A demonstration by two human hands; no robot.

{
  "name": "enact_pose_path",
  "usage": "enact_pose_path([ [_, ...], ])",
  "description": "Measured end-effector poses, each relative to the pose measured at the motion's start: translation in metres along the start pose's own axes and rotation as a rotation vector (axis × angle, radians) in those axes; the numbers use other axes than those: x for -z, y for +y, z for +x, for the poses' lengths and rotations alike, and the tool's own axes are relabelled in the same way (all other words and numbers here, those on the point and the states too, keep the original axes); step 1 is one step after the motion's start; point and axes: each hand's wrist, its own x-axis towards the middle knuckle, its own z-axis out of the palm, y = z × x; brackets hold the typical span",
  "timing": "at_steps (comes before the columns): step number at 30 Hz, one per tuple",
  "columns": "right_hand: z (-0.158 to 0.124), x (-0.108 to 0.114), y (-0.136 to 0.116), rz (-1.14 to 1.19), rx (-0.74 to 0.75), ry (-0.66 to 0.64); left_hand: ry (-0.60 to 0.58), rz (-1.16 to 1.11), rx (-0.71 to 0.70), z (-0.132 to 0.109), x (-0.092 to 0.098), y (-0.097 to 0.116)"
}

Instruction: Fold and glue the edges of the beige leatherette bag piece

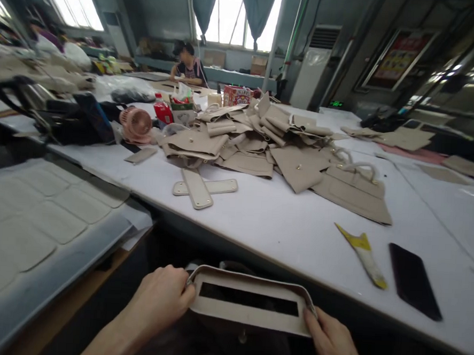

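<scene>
A beige leather bag piece [248, 318] is held low in front of my body, off the table's front edge. It is long and shallow with raised walls, and a dark rectangular strip or opening runs along its middle. My left hand [168, 291] pinches its left end, thumb inside the rim. At the opposite end, my right hand [329, 336] grips the wall with the thumb toward the inside. Below the piece, a small round metal-looking part [243, 336] shows faintly. The undersides of the piece and most fingertips are hidden.
Two pale straps [198, 190] lie crossed on the white table [258, 227]. Behind them is a heap of beige bag parts [255, 136]. A yellow-handled tool [363, 255] and a black phone [414, 281] lie right. Flat panels [58, 215] cover the left surface. A person [189, 67] sits beyond.
</scene>
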Motion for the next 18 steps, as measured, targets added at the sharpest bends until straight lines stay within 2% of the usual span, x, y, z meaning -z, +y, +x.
enact_pose_path([
  [6, 0.005, 0.007, -0.004, 0.096, -0.113, -0.127, -0.148, -0.025, -0.053, 0.014, -0.004, -0.008],
  [11, 0.007, 0.013, -0.007, 0.130, -0.112, -0.252, -0.220, -0.128, -0.104, 0.020, -0.002, -0.015],
  [14, 0.005, 0.008, -0.012, 0.089, -0.099, -0.205, -0.241, -0.133, -0.089, 0.022, -0.005, -0.014],
  [18, -0.003, -0.002, -0.021, -0.103, -0.006, -0.008, -0.208, -0.099, -0.044, 0.017, -0.022, -0.017],
])
